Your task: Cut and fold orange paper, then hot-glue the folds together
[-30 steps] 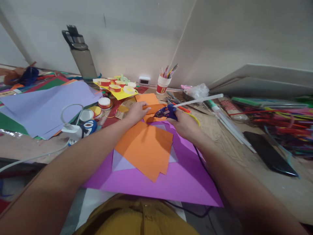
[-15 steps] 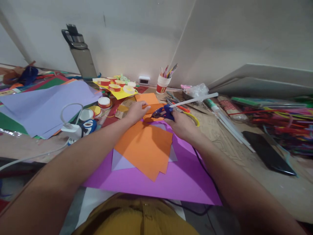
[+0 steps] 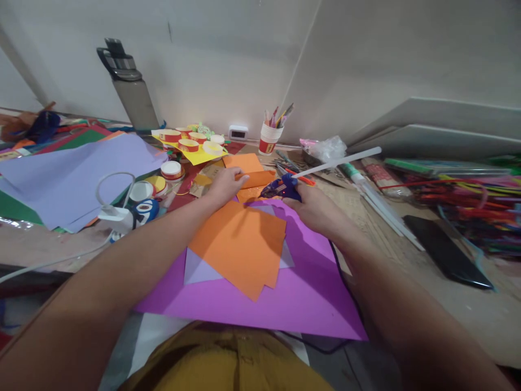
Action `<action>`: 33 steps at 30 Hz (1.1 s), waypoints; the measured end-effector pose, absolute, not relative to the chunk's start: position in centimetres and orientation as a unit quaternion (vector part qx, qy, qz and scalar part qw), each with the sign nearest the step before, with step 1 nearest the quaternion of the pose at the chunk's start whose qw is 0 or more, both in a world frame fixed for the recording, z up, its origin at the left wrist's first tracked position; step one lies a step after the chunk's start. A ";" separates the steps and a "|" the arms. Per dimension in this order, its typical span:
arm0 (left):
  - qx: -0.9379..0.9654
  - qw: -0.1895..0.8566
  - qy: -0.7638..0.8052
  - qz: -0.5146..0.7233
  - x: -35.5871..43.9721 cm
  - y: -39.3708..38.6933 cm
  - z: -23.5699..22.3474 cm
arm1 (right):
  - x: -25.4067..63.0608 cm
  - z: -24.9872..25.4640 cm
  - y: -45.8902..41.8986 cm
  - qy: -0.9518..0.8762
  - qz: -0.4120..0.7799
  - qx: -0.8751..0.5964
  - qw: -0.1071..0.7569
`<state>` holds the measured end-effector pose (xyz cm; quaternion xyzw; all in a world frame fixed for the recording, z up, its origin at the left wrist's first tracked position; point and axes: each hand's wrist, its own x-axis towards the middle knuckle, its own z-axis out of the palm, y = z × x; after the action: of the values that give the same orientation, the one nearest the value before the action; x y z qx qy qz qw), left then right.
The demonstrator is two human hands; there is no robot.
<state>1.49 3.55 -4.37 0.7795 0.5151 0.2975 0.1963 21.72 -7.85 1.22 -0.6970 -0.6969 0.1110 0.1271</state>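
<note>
My right hand (image 3: 315,205) is closed around a blue glue gun (image 3: 280,187), its nozzle pointing left and a long white glue stick (image 3: 337,162) jutting from its back. Just left of the nozzle, my left hand (image 3: 226,185) grips the edge of a folded orange paper (image 3: 260,178) between thumb and fingers. The nozzle is close over the lower flap of that paper; whether they touch I cannot tell. Nearer to me, a larger orange sheet (image 3: 244,244) lies over a pale lilac sheet (image 3: 199,269) and a big purple sheet (image 3: 260,309).
Left are lilac sheets (image 3: 81,174), a white plug (image 3: 118,217) with cable, and tape rolls (image 3: 171,170). A bottle (image 3: 132,92), yellow paper with cut cup rings (image 3: 191,152) and a pencil cup (image 3: 271,138) stand behind. Right lie spare glue sticks (image 3: 386,212), a phone (image 3: 448,252) and pipe cleaners (image 3: 484,217).
The glue gun moved slightly left along the orange paper, then back to the right. My left hand keeps its hold on the paper. The view has shifted a little.
</note>
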 end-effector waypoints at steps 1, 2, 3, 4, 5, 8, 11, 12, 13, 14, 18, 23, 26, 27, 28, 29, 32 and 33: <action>0.781 0.194 0.514 0.298 1.5 3.6 -4.4 | 21.7 1.2 -7.9 -0.696 0.112 -0.698 0.128; 0.782 0.192 0.512 0.299 1.5 3.6 -4.4 | 21.6 1.3 -8.0 -0.696 0.113 -0.697 0.128; 0.783 0.190 0.510 0.302 1.5 3.6 -4.5 | 21.5 1.3 -8.0 -0.697 0.114 -0.697 0.126; 0.784 0.189 0.508 0.303 1.4 3.6 -4.5 | 21.5 1.3 -8.0 -0.699 0.115 -0.695 0.122; 0.784 0.189 0.507 0.305 1.4 3.7 -4.5 | 21.5 1.3 -8.0 -0.700 0.113 -0.695 0.119; 0.783 0.194 0.509 0.299 1.4 3.7 -4.5 | 22.1 1.6 -8.0 -0.696 0.103 -0.701 0.117; 0.780 0.203 0.512 0.298 1.4 3.6 -4.3 | 23.0 2.0 -8.1 -0.680 0.099 -0.718 0.111; 0.779 0.206 0.511 0.300 1.4 3.5 -4.3 | 23.2 2.2 -8.2 -0.674 0.095 -0.725 0.105; 0.778 0.209 0.509 0.302 1.4 3.5 -4.3 | 23.3 2.4 -8.3 -0.668 0.088 -0.732 0.100; 0.778 0.211 0.508 0.304 1.4 3.5 -4.3 | 23.4 2.6 -8.3 -0.663 0.080 -0.738 0.095; 0.777 0.211 0.506 0.310 1.4 3.6 -4.4 | 23.4 3.0 -8.5 -0.655 0.052 -0.749 0.087; 0.780 0.204 0.507 0.304 1.3 3.7 -4.6 | 24.0 2.8 -8.4 -0.657 0.046 -0.749 0.077; 0.778 0.209 0.508 0.306 1.3 3.7 -4.5 | 24.2 2.8 -8.5 -0.658 0.048 -0.748 0.076; 0.777 0.209 0.508 0.307 1.3 3.6 -4.5 | 24.1 2.9 -8.5 -0.656 0.048 -0.750 0.074; 0.776 0.209 0.509 0.308 1.3 3.6 -4.4 | 24.0 3.0 -8.5 -0.654 0.047 -0.752 0.073; 0.776 0.208 0.509 0.309 1.3 3.6 -4.4 | 23.8 3.1 -8.5 -0.652 0.044 -0.753 0.073; 0.781 0.205 0.502 0.309 1.3 3.6 -4.4 | 23.4 3.0 -8.3 -0.650 0.036 -0.754 0.083; 0.782 0.204 0.502 0.308 1.3 3.6 -4.4 | 23.3 2.8 -8.1 -0.651 0.037 -0.753 0.088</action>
<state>1.34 3.65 -4.45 0.7822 0.5016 0.3079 0.2045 23.31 -8.10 2.81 -0.7529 -0.6512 0.0370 0.0877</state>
